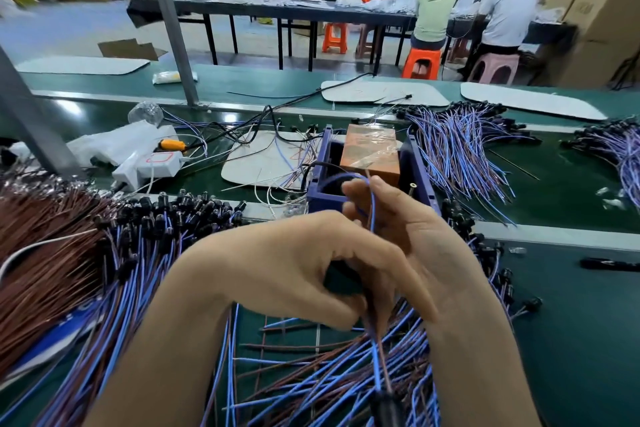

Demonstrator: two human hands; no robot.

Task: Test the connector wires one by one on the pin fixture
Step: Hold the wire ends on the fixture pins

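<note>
My left hand point(277, 263) and my right hand point(408, 236) meet just in front of the pin fixture point(370, 163), a blue box with a copper plate on top. Both pinch one connector wire point(372, 211), blue and brown. It loops up past my right fingers toward the fixture. Its black connector end point(386, 402) hangs below my hands. A big pile of blue and brown wires point(145, 253) with black connectors lies to my left. More loose wires point(329, 374) lie under my wrists.
Another heap of blue wires point(457, 149) spreads right of the fixture on the green belt point(571, 322). A white power strip point(149, 166), a plastic bag and cables lie at back left. A grey post point(173, 28) rises behind. People sit at a far table.
</note>
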